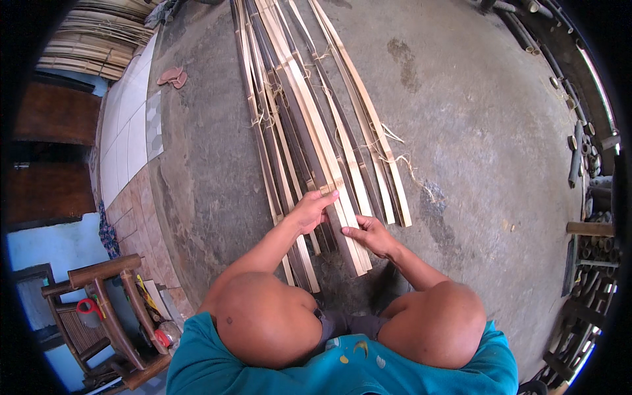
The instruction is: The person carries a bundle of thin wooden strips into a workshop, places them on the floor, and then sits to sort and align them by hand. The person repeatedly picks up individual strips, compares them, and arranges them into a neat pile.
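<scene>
A bundle of long split bamboo strips [332, 187] runs away from me, its near end raised in front of my knees. My left hand [313, 212] grips its left side, thumb on top. Closer to the near end, my right hand [370, 236] holds the right side, thumb over the edge and fingers underneath. Other bamboo strips [288, 191] lie on the floor beneath and to the left. To the right lie more bamboo strips [388, 178], with thin pale fibre ties [415, 172] trailing from them.
Grey concrete floor [480, 151] spreads around the strips. At the left are a bamboo chair [108, 316] with a red-handled tool, white tiles [131, 125] and pink sandals [172, 77]. Bamboo strips are stacked [92, 43] at the far left. Cut bamboo poles [576, 155] line the right side.
</scene>
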`<state>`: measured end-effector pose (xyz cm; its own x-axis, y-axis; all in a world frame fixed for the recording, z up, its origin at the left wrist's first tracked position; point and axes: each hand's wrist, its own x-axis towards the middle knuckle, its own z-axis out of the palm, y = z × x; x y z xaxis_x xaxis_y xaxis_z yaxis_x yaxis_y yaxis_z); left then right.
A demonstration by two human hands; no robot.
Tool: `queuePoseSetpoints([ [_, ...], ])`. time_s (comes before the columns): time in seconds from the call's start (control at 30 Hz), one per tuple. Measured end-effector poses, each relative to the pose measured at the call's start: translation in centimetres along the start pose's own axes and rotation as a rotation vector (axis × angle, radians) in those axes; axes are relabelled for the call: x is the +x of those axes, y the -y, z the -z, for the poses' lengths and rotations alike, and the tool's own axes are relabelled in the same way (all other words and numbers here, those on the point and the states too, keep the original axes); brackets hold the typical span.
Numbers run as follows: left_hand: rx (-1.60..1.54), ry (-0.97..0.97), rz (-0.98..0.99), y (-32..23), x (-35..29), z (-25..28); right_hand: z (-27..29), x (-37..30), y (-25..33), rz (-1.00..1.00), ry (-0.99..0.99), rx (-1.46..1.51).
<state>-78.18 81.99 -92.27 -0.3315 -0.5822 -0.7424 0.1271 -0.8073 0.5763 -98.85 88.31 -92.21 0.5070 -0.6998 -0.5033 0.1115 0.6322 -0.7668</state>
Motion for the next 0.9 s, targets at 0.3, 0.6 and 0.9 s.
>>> queuePoseSetpoints([
  [0.3,0.005,0.08,-0.009,0.7,0.6,1.5,0.2,0.6,-1.1,0.015,0.033,-0.181],
  [0.6,0.07,0.113,0.0,0.5,1.5,1.4,2.0,-1.2,0.9,0.007,-0.49,-0.453],
  [0.9,0.121,0.123,0.005,-0.6,2.2,-1.0,16.4,-4.8,6.7,0.48,-1.038,-0.608],
])
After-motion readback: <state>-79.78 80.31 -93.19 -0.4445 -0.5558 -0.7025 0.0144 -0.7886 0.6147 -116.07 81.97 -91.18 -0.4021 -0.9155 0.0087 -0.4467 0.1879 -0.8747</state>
